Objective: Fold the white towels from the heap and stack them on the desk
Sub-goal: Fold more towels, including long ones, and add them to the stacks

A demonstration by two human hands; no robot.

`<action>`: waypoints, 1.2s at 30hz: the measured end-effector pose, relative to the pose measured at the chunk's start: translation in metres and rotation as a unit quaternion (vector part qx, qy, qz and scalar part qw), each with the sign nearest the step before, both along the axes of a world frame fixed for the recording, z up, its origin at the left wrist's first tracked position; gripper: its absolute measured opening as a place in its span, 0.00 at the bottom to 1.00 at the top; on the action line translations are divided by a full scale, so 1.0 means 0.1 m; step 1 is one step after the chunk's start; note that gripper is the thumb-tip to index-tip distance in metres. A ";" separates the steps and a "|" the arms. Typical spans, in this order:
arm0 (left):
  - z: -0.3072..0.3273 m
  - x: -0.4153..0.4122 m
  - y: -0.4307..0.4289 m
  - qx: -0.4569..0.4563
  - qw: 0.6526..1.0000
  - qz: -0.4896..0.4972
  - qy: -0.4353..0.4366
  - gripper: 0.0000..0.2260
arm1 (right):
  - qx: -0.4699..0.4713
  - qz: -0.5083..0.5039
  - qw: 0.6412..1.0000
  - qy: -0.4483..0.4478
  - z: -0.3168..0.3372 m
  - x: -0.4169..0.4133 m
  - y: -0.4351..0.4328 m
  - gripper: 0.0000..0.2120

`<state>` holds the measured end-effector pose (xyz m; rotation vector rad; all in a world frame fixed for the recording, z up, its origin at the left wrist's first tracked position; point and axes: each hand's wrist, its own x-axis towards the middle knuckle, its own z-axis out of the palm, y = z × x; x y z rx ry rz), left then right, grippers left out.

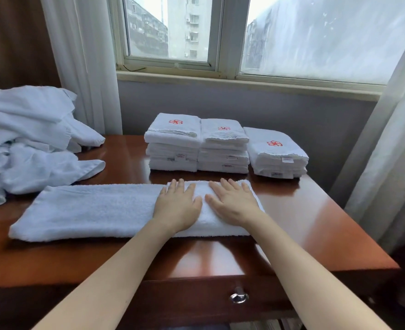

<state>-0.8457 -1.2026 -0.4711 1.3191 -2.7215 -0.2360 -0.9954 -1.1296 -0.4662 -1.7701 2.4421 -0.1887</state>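
A white towel (89, 210) lies across the desk (304, 222) as a long strip, its right end folded over on itself. My left hand (177, 203) and my right hand (232, 201) both press flat on that doubled right end, fingers straight, side by side. The heap of unfolded white towels (30, 139) sits at the left of the desk. Behind my hands stand three stacks of folded towels with red logos: a left stack (173, 144), a middle stack (224, 147) and a lower right stack (277, 156).
The desk is glossy red-brown wood with a drawer and metal knob (239, 297) at its front. A window (220, 36) and wall run behind the stacks. Sheer curtains (392, 163) hang at both sides. Bare wood shows right of the towel.
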 end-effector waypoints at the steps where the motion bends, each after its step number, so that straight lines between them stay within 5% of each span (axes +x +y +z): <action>1: 0.02 0.03 -0.01 0.012 1.000 -0.010 0.019 0.25 | -0.001 -0.002 1.000 0.000 0.01 0.01 0.01 0.29; 6: 0.06 0.42 -0.08 0.050 0.993 -0.058 0.089 0.24 | 0.002 -0.006 1.000 0.011 0.17 0.11 0.00 0.27; 15: 0.12 1.60 -0.41 -0.009 0.970 0.090 0.227 0.18 | -0.044 0.175 0.983 -0.028 0.28 1.34 -0.56 0.28; 21: 0.06 2.37 -0.59 -0.087 0.953 0.232 0.177 0.19 | -0.010 0.233 0.972 -0.029 0.14 1.93 -0.91 0.26; 25: -0.07 2.54 -0.66 -0.052 0.953 0.285 0.085 0.26 | -0.019 0.243 0.969 -0.034 -0.02 2.14 -1.04 0.25; 36: -0.03 2.54 -0.80 0.009 0.942 0.314 0.116 0.23 | -0.056 0.236 0.970 -0.026 -0.19 2.13 -1.09 0.28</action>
